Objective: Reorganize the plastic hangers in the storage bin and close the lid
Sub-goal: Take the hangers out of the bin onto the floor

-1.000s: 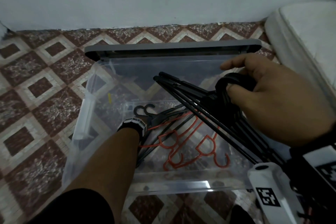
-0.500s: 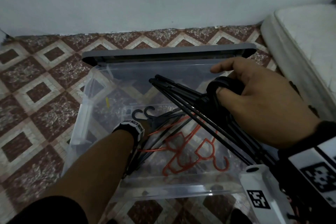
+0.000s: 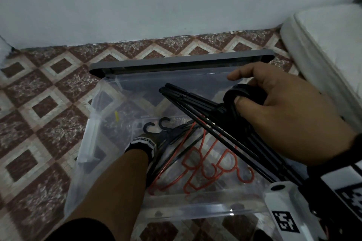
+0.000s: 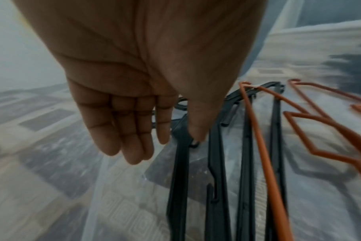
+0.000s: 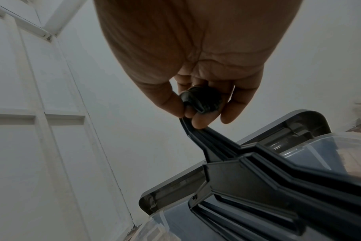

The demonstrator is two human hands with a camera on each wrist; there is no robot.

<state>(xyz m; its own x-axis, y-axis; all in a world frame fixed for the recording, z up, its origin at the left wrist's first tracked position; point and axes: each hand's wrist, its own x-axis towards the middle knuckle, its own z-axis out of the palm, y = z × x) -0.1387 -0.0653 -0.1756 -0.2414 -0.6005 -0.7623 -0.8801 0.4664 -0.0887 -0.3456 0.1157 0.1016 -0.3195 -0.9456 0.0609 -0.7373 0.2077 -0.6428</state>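
Note:
A clear storage bin [image 3: 195, 213] stands open on the tiled floor, its grey lid [image 3: 176, 62] upright behind the far rim. My right hand [image 3: 274, 107] grips a bundle of black hangers [image 3: 215, 123] by their hooks, slanting over the bin's right half. The right wrist view shows the right hand [image 5: 202, 114] with fingers curled round the hooks of the black bundle [image 5: 258, 176]. My left hand [image 4: 163, 130] reaches into the bin with straight fingers, its thumb tip touching one of the loose black hangers [image 4: 216, 163]. Orange hangers [image 3: 211, 164] lie on the bin floor beside them.
A white mattress [image 3: 323, 49] lies close to the bin's right side. A pale wall [image 3: 156, 6] runs behind the lid. Patterned floor tiles [image 3: 49, 103] stretch to the left. A white panelled door [image 5: 31, 130] shows in the right wrist view.
My right hand has drifted slightly left over the bin with the black bundle. The left hand stays down among the hangers in the bin.

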